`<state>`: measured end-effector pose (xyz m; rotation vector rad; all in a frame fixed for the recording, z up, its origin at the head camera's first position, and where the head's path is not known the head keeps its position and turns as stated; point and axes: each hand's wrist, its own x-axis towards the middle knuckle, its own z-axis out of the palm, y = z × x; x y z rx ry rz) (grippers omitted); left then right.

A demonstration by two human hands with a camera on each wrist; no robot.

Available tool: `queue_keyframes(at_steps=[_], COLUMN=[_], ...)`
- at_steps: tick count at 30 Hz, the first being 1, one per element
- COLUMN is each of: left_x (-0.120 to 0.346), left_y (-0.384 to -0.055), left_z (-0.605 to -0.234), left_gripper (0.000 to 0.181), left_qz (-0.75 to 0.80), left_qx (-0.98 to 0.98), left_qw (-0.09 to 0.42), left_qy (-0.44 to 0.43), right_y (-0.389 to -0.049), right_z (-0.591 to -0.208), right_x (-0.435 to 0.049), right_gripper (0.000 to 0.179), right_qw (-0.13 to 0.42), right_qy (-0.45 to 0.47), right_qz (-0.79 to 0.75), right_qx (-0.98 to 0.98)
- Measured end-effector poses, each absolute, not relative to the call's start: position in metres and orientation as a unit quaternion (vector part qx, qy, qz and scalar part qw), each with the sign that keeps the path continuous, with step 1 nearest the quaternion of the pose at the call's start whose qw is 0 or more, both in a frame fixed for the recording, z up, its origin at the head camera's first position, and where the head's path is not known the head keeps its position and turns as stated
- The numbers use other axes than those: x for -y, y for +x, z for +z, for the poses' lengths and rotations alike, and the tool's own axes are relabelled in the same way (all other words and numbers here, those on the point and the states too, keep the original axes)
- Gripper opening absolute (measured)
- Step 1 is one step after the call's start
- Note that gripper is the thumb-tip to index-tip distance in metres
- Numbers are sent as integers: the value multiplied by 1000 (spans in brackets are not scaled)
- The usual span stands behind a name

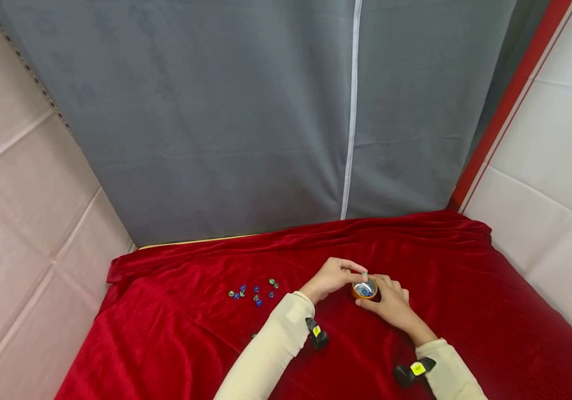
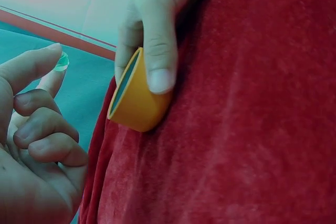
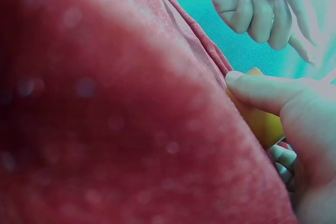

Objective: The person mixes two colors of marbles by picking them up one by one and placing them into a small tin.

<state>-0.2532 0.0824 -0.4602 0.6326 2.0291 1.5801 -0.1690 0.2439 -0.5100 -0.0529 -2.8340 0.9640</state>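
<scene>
Between thumb and index finger, my left hand [image 1: 334,276] pinches a greenish glass marble [image 2: 62,62] above a small cup [image 1: 354,292]. The cup is orange-yellow outside and silvery inside, and a few blue marbles [image 1: 364,291] lie at its bottom. My right hand [image 1: 392,303] grips the cup from the right, its thumb on the near side and the fingers round the far side. In the left wrist view the other fingers of the left hand [image 2: 44,140] are curled toward the palm, and the yellow cup [image 2: 139,103] stands beside them, tilted in that view.
Several blue and green marbles [image 1: 256,289] lie scattered on the red velvet cloth [image 1: 180,322], left of the hands. Another small dark thing [image 1: 253,335] shows beside the left sleeve. A grey curtain [image 1: 225,122] hangs behind, with pale panels [image 1: 556,183] at both sides.
</scene>
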Motion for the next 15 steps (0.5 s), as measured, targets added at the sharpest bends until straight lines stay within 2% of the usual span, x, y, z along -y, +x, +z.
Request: queue_keyframes(at_steps=[15], left_x=[-78], left_y=[-253], left_z=[-459], left_gripper=[23], left_qz=[595], left_qx=[-735], left_qw=[234], left_qy=[226], right_y=[-170], right_z=[-512], right_x=[-245], right_gripper=[67], right_qw=[84], right_qy=[-14], right_qz=[322], right_qx=[943])
